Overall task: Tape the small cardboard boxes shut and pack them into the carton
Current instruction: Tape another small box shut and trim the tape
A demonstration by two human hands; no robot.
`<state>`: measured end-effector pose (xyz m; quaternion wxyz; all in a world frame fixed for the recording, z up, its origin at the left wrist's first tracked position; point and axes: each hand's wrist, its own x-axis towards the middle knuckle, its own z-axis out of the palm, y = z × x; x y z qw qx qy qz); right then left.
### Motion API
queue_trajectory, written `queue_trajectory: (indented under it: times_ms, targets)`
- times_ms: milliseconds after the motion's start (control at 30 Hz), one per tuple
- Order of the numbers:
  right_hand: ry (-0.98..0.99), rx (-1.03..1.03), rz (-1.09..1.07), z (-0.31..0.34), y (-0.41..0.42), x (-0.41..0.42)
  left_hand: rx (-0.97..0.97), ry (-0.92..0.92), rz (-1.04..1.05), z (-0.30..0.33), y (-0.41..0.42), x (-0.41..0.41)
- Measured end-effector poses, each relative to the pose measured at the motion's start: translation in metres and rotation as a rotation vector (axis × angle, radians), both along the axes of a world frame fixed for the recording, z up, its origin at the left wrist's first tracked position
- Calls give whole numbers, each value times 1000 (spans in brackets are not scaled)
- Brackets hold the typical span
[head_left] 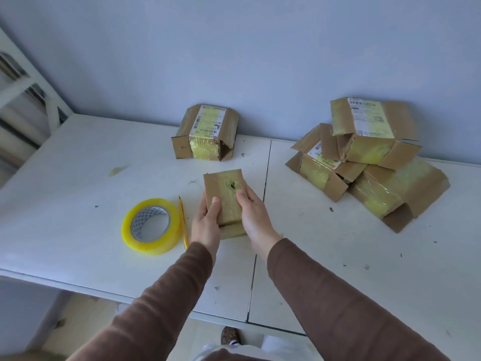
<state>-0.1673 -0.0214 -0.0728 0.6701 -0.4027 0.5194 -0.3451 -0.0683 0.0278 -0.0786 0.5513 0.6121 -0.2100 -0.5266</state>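
A small cardboard box (226, 196) with a torn hole in its taped top is held above the white table (78, 178), near the middle. My left hand (207, 222) grips its left side with the thumb on top. My right hand (253, 212) grips its right side, thumb beside the hole. A roll of yellow tape (152, 226) lies flat to the left of my hands. Another taped box (205, 132) with a shipping label stands at the back by the wall. A pile of several taped boxes (369, 157) with loose flaps sits at the right.
A yellow pencil (182, 222) lies between the tape roll and my left hand. A seam (260, 230) divides the two table tops. White shelving (28, 95) stands at the left. Small scraps dot the table. A shoe (230, 336) shows below the front edge.
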Motion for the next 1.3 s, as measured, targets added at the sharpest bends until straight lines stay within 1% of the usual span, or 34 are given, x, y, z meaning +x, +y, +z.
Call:
queue_trajectory:
  times_ms: [133,167,233,333,400,467,500,533,567,600,633,667,700,733,800,867,900,933,1000,1100,1167,1200,1233,1300]
  targets:
    - [56,-48,53,9,-6,-5,54,-37,-44,3,-5,1]
    - [104,-84,64,11,-8,-4,72,-40,-59,5,-5,2]
    - [267,-205,74,11,-13,-3,104,-64,-98,12,-5,5]
    - [446,-336,116,-2,-22,-7,125,-176,-175,24,0,13]
    - [589,-414,150,4,-20,-13,136,-307,-209,33,5,21]
    - [835,-524,163,14,-17,-18,127,-484,-239,43,11,31]
    - [938,-618,152,20,-14,-18,116,-578,-255,45,15,39]
    - [982,-756,124,27,-8,-17,102,-685,-266,48,20,47]
    - [947,-918,97,37,-1,-11,93,-803,-268,48,25,58]
    - [870,-1058,99,44,9,-4,103,-933,-268,49,30,69]
    - [772,-1127,140,50,20,7,140,-1048,-270,46,34,81]
    - [672,-1115,208,52,31,19,203,-1133,-293,45,37,90]
    - [586,-1031,293,53,42,32,270,-1180,-338,43,39,97]
    - [510,-898,367,54,50,45,326,-1198,-400,42,40,100]
    - [378,-543,456,59,62,63,376,-1198,-513,41,38,99]
    - [251,-175,462,64,64,72,411,-1225,-610,42,35,95]
    - [202,-36,439,66,63,75,443,-1246,-651,43,33,94]
    - [172,65,415,65,61,78,463,-1268,-658,44,31,93]
    - [160,191,376,59,58,85,471,-1300,-596,44,31,94]
    - [179,227,333,47,58,94,431,-1285,-482,46,39,101]
    - [183,125,312,43,60,99,347,-1175,-360,54,47,109]
    - [196,38,309,42,61,101,301,-1080,-287,58,51,112]
    - [227,-57,310,43,61,102,256,-946,-216,61,56,116]
    - [351,-282,379,54,58,99,170,-625,-102,69,64,119]
